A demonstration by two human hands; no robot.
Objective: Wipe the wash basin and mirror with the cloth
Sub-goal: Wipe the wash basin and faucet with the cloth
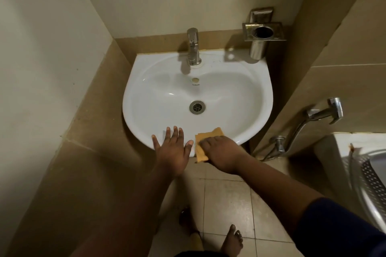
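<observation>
A white wash basin (pixel 163 89) hangs on the tiled wall, with a metal tap (pixel 193 47) at its back and a drain (pixel 197 107) in the bowl. An orange cloth (pixel 203 140) lies over the basin's front rim. My right hand (pixel 221 153) presses down on the cloth, covering most of it. My left hand (pixel 172 148) rests flat on the front rim just left of the cloth, fingers spread, holding nothing. No mirror is in view.
A steel holder (pixel 262 31) is fixed to the wall above the basin's back right corner. A hand sprayer with hose (pixel 317 116) hangs on the right wall. A white toilet (pixel 355 152) stands at the right edge. My bare feet (pixel 231 240) stand on the floor tiles.
</observation>
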